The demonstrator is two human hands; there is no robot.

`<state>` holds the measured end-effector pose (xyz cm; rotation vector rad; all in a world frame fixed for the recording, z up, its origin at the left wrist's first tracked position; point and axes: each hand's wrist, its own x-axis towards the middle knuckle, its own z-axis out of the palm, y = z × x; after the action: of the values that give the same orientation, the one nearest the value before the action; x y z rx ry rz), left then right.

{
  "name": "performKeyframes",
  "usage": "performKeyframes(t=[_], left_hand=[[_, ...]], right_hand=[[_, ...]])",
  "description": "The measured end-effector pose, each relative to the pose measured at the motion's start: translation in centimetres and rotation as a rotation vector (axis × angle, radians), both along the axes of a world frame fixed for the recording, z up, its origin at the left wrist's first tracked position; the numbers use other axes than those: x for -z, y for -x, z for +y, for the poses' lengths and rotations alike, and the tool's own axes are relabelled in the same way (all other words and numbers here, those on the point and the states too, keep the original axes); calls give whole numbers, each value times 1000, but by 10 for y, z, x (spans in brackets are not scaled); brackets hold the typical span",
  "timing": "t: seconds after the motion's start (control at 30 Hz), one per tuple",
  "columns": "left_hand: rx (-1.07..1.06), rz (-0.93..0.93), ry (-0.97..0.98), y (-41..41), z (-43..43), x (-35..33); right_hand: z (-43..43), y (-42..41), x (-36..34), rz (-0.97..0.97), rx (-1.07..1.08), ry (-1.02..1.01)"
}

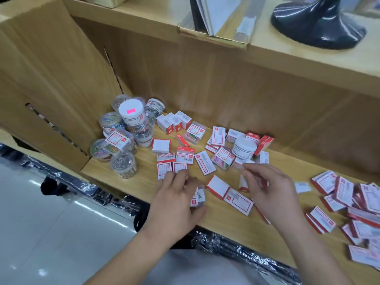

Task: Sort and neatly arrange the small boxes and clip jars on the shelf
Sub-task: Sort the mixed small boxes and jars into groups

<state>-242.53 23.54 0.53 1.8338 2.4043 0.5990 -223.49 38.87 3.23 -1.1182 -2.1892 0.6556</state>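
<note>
Small boxes (204,162) lie scattered across the middle of the shelf (123,182), the jars (123,128) are piled in its left corner, and a loose heap (345,194) of boxes lies at the right. The left hand (176,202) grips a pair of boxes (198,197) just beside the front edge. The right hand (271,188) reaches over the scatter, its fingertips at a pale box, but blur hides whether it pinches or only touches. The likeliest slip is a wrist sweeping boxes off the front lip to the floor (41,223). A lone jar (244,149) rests on uneven boxes, so pulling one from beneath could tip it. The stacked jars could roll if nudged.
</note>
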Motion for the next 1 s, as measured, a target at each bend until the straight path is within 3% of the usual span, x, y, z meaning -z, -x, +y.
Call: performKeyframes(t=[0.07, 0.2, 0.33, 0.5, 0.63, 0.73, 0.87, 1.0], left_hand=[[66, -6, -38, -2, 13, -2], [258, -68, -20, -17, 47, 14], [262, -64, -7, -25, 61, 21], [126, -54, -168, -14, 51, 3], [31, -148, -240, -8, 28, -6], [-64, -159, -222, 8, 15, -8], [-289, -9, -142, 49, 4, -7], [-283, 57, -50, 67, 10, -1]], right_hand=[[-1, -19, -6, -14, 45, 75], [-10, -60, 0, -229, 103, 229], [-29, -73, 22, -387, 172, 249], [-33, -76, 33, -356, 206, 147], [-37, -60, 5, -157, 160, 85], [-36, -24, -3, 7, -12, 255], [-36, 18, 0, -71, -155, 225], [-30, 38, 1, -52, -199, 226]])
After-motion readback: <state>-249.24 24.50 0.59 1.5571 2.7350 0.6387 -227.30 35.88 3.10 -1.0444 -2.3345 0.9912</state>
